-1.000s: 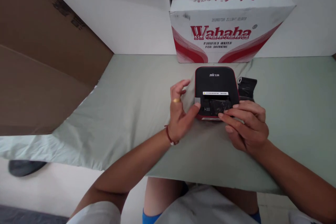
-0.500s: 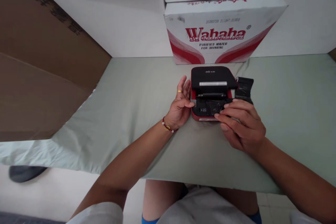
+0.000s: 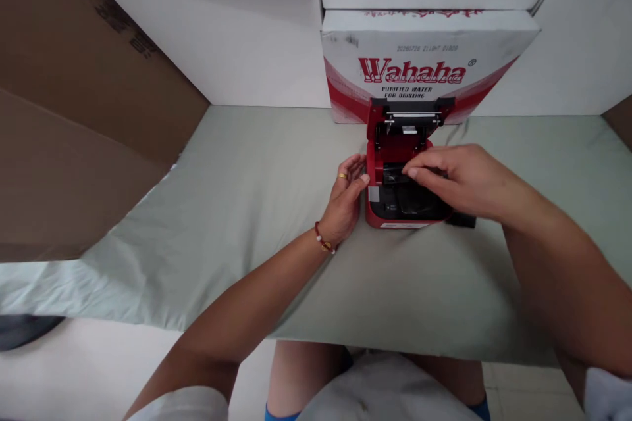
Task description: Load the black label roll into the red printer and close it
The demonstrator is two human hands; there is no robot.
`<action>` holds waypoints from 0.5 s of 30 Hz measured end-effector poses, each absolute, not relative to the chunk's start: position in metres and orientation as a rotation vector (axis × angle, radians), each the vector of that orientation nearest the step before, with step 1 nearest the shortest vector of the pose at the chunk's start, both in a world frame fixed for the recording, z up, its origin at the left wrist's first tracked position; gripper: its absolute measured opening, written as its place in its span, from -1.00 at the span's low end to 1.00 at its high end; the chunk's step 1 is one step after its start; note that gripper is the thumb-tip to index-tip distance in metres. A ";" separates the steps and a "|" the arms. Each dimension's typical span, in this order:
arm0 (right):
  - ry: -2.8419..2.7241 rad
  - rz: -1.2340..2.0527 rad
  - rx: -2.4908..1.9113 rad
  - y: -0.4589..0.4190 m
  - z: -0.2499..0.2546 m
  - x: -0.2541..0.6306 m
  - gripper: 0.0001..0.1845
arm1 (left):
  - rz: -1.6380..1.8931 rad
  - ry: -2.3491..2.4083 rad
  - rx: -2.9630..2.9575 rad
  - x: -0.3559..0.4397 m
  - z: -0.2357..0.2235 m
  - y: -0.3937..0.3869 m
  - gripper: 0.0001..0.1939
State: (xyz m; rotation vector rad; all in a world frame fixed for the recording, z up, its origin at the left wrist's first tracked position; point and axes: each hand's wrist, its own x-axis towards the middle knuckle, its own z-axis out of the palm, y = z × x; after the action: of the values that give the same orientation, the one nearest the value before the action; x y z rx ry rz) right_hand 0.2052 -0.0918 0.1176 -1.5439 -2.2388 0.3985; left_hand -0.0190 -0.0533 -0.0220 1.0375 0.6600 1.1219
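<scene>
A small red and black printer (image 3: 395,214) sits on the pale green cloth (image 3: 257,210) in front of me, its lid (image 3: 412,120) standing upright and open. My left hand (image 3: 345,197) rests against the printer's left side, fingers loosely curved and thumb touching the casing. My right hand (image 3: 457,177) reaches across into the open compartment, its fingers pressed together on a dark part inside that I cannot make out clearly.
A white and red Wahaha water carton (image 3: 419,59) stands right behind the printer. White boxes (image 3: 222,39) line the back, and a brown cardboard box (image 3: 79,112) stands at the left. A small black piece (image 3: 461,220) lies beside the printer's right side.
The printer's lid has swung from closed to fully upright. My right hand moved from the front edge up into the open compartment. My left hand stayed at the printer's left side.
</scene>
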 end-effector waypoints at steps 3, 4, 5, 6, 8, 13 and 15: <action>-2.494 0.177 -1.765 -0.057 0.114 0.204 -0.75 | 1.116 0.672 1.002 -0.017 -0.019 -0.054 -0.34; -2.547 0.090 -1.814 -0.049 0.110 0.201 -0.77 | 1.114 0.666 1.005 -0.016 -0.019 -0.055 -0.35; -2.583 0.034 -1.841 -0.043 0.105 0.198 -0.81 | 1.114 0.661 1.013 -0.015 -0.019 -0.055 -0.36; -2.605 0.014 -1.853 -0.038 0.100 0.196 -0.85 | 1.115 0.660 1.027 -0.015 -0.020 -0.055 -0.37; -2.630 0.002 -1.856 -0.032 0.092 0.191 -0.84 | 1.119 0.665 1.067 -0.015 -0.023 -0.055 -0.40; -2.620 -0.047 -1.868 -0.044 0.103 0.193 -0.75 | 1.138 0.700 1.195 -0.015 -0.030 -0.053 -0.43; -2.555 -0.006 -1.776 -0.063 0.121 0.203 -0.62 | 1.137 0.705 1.218 -0.015 -0.031 -0.053 -0.42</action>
State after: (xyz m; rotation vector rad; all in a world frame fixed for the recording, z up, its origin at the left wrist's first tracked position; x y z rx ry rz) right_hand 0.2035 -0.0633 0.1206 -1.7763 -2.5548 -0.0061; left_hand -0.0154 -0.0526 -0.0310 1.2182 0.7052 1.1367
